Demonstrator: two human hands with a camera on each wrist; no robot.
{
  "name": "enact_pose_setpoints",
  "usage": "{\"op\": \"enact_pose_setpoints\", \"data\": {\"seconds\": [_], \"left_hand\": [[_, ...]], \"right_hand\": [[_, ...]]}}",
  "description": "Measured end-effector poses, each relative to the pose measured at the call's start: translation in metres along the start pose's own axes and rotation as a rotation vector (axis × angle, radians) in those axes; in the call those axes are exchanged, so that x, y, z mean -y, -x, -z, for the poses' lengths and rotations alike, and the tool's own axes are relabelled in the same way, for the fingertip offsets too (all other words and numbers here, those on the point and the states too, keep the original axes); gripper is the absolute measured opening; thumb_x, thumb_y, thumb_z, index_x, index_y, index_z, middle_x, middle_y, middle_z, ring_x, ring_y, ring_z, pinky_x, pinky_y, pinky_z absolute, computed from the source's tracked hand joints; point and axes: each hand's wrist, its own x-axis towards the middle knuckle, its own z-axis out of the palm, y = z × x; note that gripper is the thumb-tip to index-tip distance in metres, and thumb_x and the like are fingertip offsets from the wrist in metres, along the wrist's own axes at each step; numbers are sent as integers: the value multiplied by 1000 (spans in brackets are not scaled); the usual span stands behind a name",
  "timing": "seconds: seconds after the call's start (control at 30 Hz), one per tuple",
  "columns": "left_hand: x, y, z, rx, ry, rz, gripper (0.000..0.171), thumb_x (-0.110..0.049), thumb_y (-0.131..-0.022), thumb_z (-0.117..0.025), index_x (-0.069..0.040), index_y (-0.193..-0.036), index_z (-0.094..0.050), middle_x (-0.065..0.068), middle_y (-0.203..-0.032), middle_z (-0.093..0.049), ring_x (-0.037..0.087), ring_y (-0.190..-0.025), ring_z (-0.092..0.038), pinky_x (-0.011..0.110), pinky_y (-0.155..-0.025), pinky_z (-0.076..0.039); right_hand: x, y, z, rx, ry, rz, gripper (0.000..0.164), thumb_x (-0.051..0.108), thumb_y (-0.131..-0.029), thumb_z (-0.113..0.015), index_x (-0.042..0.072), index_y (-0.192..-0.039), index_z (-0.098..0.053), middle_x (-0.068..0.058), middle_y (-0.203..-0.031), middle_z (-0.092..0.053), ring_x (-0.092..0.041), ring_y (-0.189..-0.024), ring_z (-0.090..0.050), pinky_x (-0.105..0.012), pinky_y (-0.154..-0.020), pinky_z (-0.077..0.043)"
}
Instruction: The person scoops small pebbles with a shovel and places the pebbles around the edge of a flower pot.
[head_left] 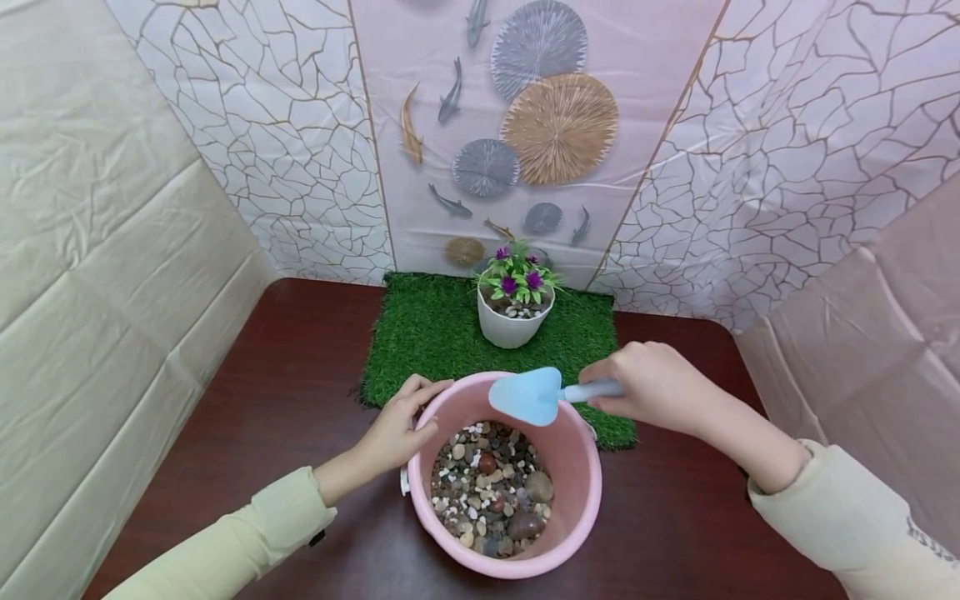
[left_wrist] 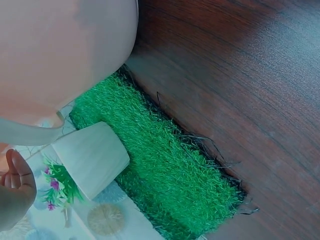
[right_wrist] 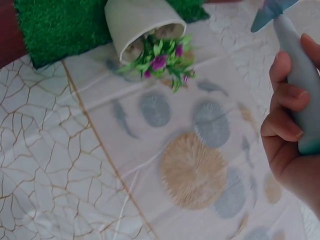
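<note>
A pink bucket (head_left: 588,500) stands on the table, with mixed pebbles (head_left: 480,492) in several sizes and colours at its bottom. My left hand (head_left: 393,425) grips the bucket's left rim, its thumb over the inner side. In my right hand (head_left: 645,387) is a small garden trowel (head_left: 528,396), held by its grey handle (right_wrist: 300,75). The trowel's light-blue blade points left over the far part of the bucket, above the pebbles; I see no stones on it. The right fingers (right_wrist: 287,97) curl round the handle in the right wrist view.
Behind the bucket, a white flowerpot (head_left: 510,325) with purple flowers (head_left: 517,279) stands on a green artificial grass mat (head_left: 427,333). The dark wooden table (head_left: 300,358) extends on both sides. Patterned cloth (head_left: 300,125) hangs at the back, with plain cloth (head_left: 97,250) on the left.
</note>
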Motion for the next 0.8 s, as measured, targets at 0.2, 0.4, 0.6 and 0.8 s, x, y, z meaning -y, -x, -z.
{"op": "enact_pose_setpoints", "data": {"seconds": [0.2,0.4,0.6,0.8], "left_hand": [[0,0,-1,-2,12,4,56,1,-77,-58,-5,-132,-54,6,-107,-53,10,-80,-47,23,-67,-42],[-1,0,-1,-1,22,13,57,1,-76,-58,-5,-132,-54,7,-107,-52,11,-84,-48,25,-70,-44],[0,-1,-1,-3,28,14,56,2,-77,-58,-5,-132,-54,7,-106,-52,12,-84,-49,25,-70,-44],[2,0,-1,-8,12,-3,56,1,-76,-58,-4,-131,-54,7,-106,-53,12,-83,-48,24,-70,-43]], "right_hand": [[13,1,-20,42,39,62,20,13,-72,-76,25,-67,-61,16,-55,-50,1,-49,-35,-18,-45,-32],[24,-8,-35,104,135,169,26,20,-74,-77,23,-58,-56,10,-54,-55,-5,-46,-42,-22,-42,-32],[32,-18,-50,83,234,230,50,4,-74,-71,21,-56,-28,9,-52,-30,-8,-50,-19,-21,-44,-24],[37,-25,-62,22,350,283,39,2,-71,-69,19,-53,-39,6,-52,-50,-8,-48,-22,-23,-42,-30]]}}
